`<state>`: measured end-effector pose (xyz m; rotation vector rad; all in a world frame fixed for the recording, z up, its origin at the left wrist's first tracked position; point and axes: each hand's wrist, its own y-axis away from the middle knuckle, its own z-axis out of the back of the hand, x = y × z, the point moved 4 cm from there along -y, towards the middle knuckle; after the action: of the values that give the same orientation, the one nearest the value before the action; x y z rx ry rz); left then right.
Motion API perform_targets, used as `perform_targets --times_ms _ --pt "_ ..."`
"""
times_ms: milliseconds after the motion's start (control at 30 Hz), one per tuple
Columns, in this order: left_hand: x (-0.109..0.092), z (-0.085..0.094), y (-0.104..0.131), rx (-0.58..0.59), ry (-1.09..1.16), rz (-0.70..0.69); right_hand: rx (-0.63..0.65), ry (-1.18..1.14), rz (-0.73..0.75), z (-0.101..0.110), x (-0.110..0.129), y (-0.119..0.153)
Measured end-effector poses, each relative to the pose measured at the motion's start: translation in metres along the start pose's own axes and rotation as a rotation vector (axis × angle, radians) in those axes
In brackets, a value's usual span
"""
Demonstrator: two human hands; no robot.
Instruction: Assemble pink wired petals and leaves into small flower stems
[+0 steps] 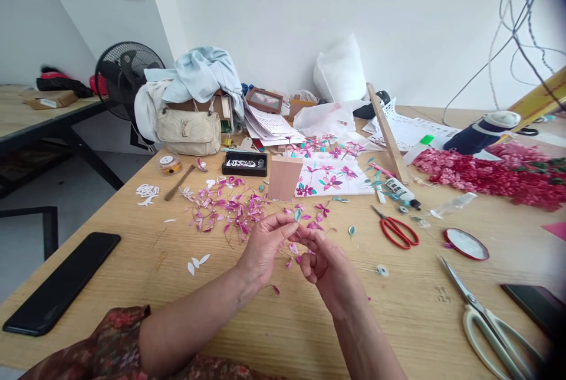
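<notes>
A small teal leaf (298, 214) stands up from the pinched thumb and forefinger of my left hand (262, 247). My right hand (329, 265) meets it fingertip to fingertip just below the leaf. Its thumb and forefinger are pressed together, and whatever lies between them is too small to make out. Under and behind both hands spreads a loose heap of pink-purple petals (234, 209) on thin stems. A second teal leaf (352, 231) lies on the table to the right of the hands. White leaf shapes (197, 263) rest to the left.
Red-handled scissors (400, 232), a small tape roll (381, 271) and large shears (475, 303) lie to the right. A wooden block (285, 178) stands behind the petals, beside finished flowers on white cloth (362, 182). At left lies a black phone-like slab (64, 282).
</notes>
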<state>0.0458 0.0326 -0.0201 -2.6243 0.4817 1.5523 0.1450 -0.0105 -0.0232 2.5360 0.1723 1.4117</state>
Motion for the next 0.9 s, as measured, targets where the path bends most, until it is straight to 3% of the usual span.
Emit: perform_targets --times_ms 333,633,900 --pt "-0.004 -0.002 0.003 -0.028 -0.090 -0.061 0.018 -0.057 -0.030 -0.012 -0.006 -0.007" --pt "0.001 -0.002 0.004 0.033 0.059 0.078 0.035 0.147 -0.022 -0.005 -0.004 -0.006" --pt "0.004 -0.005 0.004 0.059 0.267 0.199 0.061 0.379 0.092 -0.004 -0.006 -0.004"
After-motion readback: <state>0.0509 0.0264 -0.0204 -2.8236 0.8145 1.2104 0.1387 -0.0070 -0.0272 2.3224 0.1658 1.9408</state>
